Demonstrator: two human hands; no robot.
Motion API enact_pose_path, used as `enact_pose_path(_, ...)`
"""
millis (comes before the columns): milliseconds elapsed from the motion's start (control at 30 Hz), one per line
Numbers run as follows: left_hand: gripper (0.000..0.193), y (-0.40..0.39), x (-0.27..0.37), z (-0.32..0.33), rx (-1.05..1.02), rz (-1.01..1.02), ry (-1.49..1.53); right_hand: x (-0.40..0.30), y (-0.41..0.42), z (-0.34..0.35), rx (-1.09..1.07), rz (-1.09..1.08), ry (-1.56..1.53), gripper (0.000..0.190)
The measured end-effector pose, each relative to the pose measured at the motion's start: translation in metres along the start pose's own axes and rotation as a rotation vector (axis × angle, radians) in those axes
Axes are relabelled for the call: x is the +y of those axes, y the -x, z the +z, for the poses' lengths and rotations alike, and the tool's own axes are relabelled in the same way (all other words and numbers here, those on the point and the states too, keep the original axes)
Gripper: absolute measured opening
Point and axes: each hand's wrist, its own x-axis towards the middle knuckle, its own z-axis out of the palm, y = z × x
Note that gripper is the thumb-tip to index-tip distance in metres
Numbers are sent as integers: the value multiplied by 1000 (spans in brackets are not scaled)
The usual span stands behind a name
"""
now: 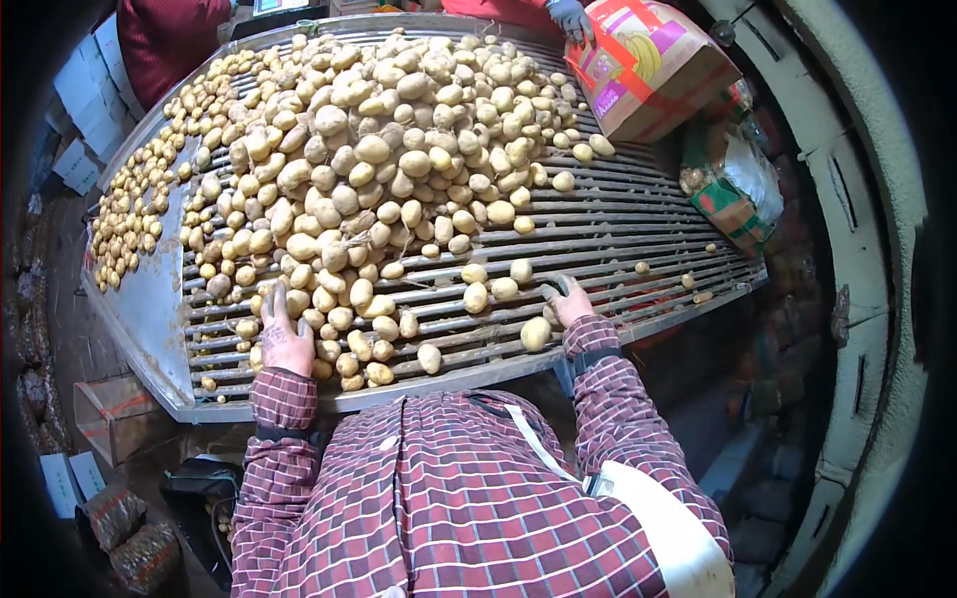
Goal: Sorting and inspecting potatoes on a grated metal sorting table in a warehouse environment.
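A large heap of potatoes (389, 142) lies on a slatted metal sorting table (516, 359). My left hand (284, 333) rests among potatoes near the front edge, its fingers apart and pointing away from me. At the right, my right hand (567, 299) is over the slats with its fingers bent, close beside a large pale potato (536, 334). Part of another potato shows under its fingers; whether they grip it is unclear. A few loose potatoes (503, 288) lie between the hands, nearer the right one. Smaller potatoes (127, 224) are spread over the left side.
Across the table, another person's gloved hand (572, 19) touches a taped cardboard box (650, 71) at the back right. A second person in dark red (168, 45) is at the back left. Beyond the right edge is a filled bag (736, 187). A black crate (198, 497) stands below, left.
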Motion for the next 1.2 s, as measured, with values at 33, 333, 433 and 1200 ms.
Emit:
enact_pose_path(33,68,-7,8,1,-74,-19,-60,9,-1,-5,-101,-14,-214,36)
enact_pose_path(333,53,15,88,37,-410,386,-126,30,24,-34,-79,21,44,28)
enact_pose_path(433,46,26,80,42,-433,132,429,5,40,-43,-105,126,244,38)
enact_pose_path(1200,95,45,62,26,-654,-492,1851,-147,75,28,-1250,26,-1595,78)
